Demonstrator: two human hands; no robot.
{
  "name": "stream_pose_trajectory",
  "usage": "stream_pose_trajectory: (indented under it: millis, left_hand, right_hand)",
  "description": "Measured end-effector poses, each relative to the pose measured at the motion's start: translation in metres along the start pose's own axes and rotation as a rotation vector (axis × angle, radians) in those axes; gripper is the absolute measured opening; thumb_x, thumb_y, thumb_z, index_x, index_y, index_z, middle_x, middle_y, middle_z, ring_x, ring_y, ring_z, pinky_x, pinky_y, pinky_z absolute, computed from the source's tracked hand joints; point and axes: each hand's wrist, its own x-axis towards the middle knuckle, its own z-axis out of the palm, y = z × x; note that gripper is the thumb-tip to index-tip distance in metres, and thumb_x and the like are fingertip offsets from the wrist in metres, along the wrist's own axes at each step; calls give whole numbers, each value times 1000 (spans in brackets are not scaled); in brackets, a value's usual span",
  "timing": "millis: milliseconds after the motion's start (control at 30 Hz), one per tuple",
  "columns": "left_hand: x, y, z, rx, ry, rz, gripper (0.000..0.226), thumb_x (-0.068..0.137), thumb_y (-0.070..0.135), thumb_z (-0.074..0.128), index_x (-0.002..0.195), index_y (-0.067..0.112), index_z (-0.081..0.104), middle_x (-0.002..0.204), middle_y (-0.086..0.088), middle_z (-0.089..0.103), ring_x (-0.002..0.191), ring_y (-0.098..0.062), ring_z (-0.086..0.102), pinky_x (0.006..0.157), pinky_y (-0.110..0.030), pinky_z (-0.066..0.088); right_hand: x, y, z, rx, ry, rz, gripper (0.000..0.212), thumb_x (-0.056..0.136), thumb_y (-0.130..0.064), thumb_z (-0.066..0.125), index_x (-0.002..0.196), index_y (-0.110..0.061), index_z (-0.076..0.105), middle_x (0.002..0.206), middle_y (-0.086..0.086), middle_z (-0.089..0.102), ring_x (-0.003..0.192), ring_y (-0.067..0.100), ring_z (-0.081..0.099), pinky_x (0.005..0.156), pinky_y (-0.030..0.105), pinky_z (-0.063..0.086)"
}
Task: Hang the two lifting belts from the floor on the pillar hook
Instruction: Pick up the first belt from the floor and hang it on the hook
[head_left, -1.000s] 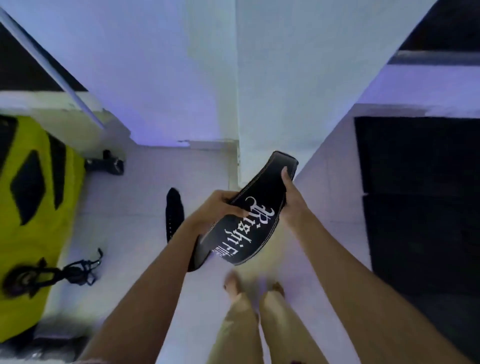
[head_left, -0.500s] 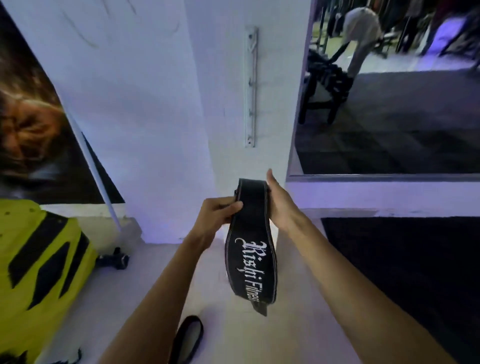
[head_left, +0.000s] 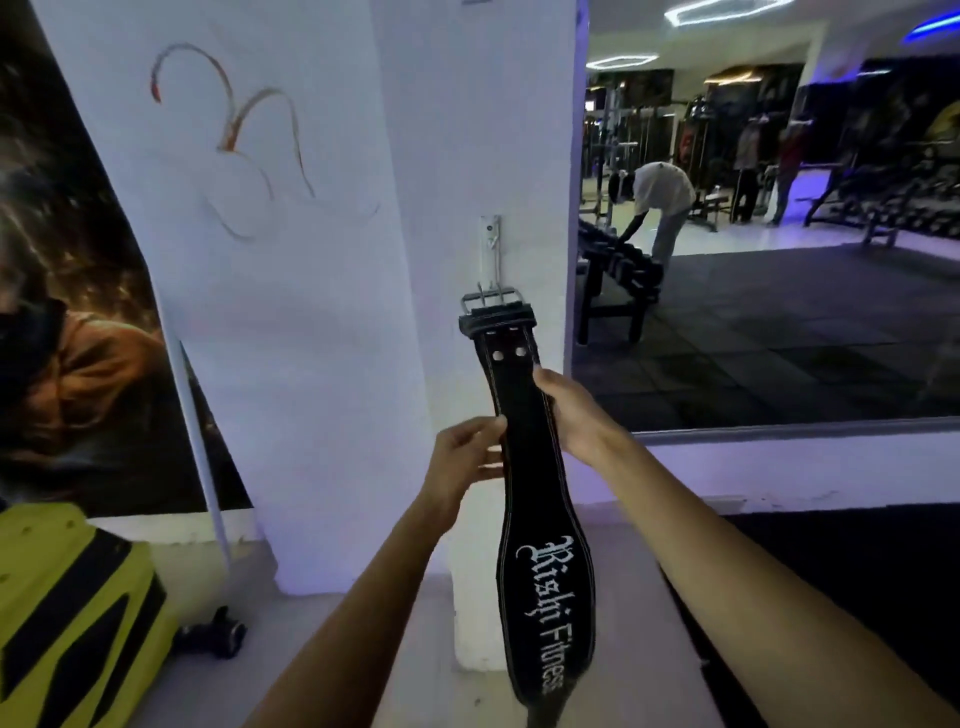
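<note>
Belt (head_left: 524, 447) now hangs long and upright vs. 1 s ago, when it sat bent and tilted low over the floor — its metal buckle (head_left: 491, 302) is up at the hook rail (head_left: 490, 254) on the pillar (head_left: 467, 156), whereas 0.5 s ago the top end was well below the rail. Left hand (head_left: 462, 462) and right hand (head_left: 571, 415) sit further down the strap than before, gripping the narrow part under the rivets. 2nd belt on the floor is out of view now.
</note>
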Motion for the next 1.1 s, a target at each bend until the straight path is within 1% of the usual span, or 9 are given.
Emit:
stream_pose_trajectory:
  millis: [133,400,533,600,700,767,867,967,1100]
  left_hand:
    - [26,35,0,-22,76,136,20,86,4,61,105,0,66,85,-8,70,72,-15,70,66,-28,58]
    - [32,54,-2,-20,9,221,22,83,0,63,104,-5,66,72,5,74,71,-13,71,68,-25,57]
    - [40,76,-1,-92,32,312,18,87,3,59,103,0,67,77,3,74,74,-11,70,71,-22,57]
    - [29,57,-5,-63,39,296,16,89,3,56,100,4,68,78,2,74,74,-8,68,71,-21,55]
    - [-1,12,-21,88,-33,138,13,86,1,60,93,1,71,68,9,73,66,-3,67,68,-19,52]
    - [3,17,-27,134,-24,101,9,83,3,65,77,0,71,64,2,69,63,-9,63,72,-26,50]
    - [30,65,-25,26,89,218,17,81,8,68,69,-4,66,70,-11,60,68,-19,58,73,-35,52]
    - [31,67,-21,-42,136,287,12,82,4,66,89,-4,70,73,-3,70,73,-14,65,77,-33,55]
    - [-10,-11,-34,109,11,-8,14,77,-6,67,83,5,72,65,8,74,64,-3,69,82,-37,50]
  right_hand:
    - [-13,-11,10,-90,-36,-157,22,96,-32,43,111,-29,59,95,-14,68,85,4,65,69,19,49]
    - [-12,-23,18,-172,26,-266,18,91,-30,53,105,-24,62,94,-7,67,92,13,63,86,34,47]
    - [-10,-29,42,67,91,-383,21,94,-22,49,101,-12,65,87,-3,73,78,8,69,72,22,55]
    - [-12,-44,50,138,162,-408,26,93,-20,50,110,-4,62,97,4,67,83,9,64,83,25,52]
    - [-11,-60,49,139,221,-410,37,93,-20,50,125,-3,54,118,2,58,105,6,49,101,24,29]
    - [-8,-55,52,120,209,-383,31,92,-22,51,119,-8,59,113,-3,60,112,9,47,106,28,28]
    - [-9,-42,61,92,124,-390,16,93,-20,50,98,-17,65,90,-5,70,89,8,65,80,22,51]
    - [-9,-48,63,111,120,-416,16,93,-17,50,91,-17,66,72,-12,73,70,0,67,61,14,52]
    - [-7,-57,53,85,187,-424,13,91,-17,53,90,-20,66,85,-11,66,98,8,56,92,20,40]
